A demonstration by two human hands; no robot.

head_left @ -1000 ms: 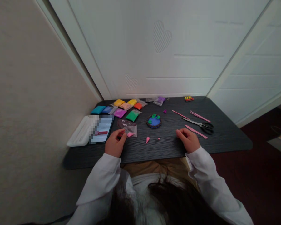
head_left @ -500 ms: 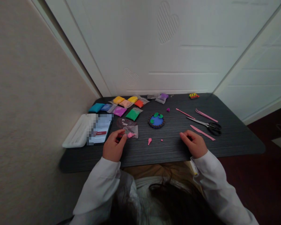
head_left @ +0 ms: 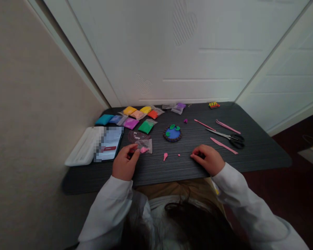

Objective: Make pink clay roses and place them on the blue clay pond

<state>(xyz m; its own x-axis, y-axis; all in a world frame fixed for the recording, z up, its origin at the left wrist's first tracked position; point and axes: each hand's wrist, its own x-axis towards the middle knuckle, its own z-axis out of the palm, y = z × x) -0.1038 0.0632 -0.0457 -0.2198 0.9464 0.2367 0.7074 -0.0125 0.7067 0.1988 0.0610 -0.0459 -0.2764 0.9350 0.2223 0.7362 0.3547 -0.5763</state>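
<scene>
My left hand (head_left: pixel 124 162) rests at the left of the dark table, fingers loosely curled and thumb apart from them. Its fingertips are beside a clear zip bag (head_left: pixel 147 143) with a lump of pink clay (head_left: pixel 144 150) in it; whether they touch the bag I cannot tell. My right hand (head_left: pixel 208 159) is closed low over the table, thumb and fingertips together; anything between them is hidden. To its left lie a tiny pink clay ball (head_left: pixel 179 155) and a teardrop-shaped pink clay piece (head_left: pixel 165 156). Behind these sits a blue clay disc (head_left: pixel 174 134) with a brown beaded rim and green leaf shapes.
Clay packets, among them a green one (head_left: pixel 147 126), lie at the back left. A phone (head_left: pixel 112 139) and a white case (head_left: pixel 81 146) stand left. Black-handled scissors (head_left: pixel 236 140), a pink clay knife (head_left: pixel 223 145) and pink tweezers (head_left: pixel 228 126) lie right.
My right hand has moved left toward the tiny pink ball, and its fingertips have come together. My left hand has barely moved. The whole view has shifted slightly.
</scene>
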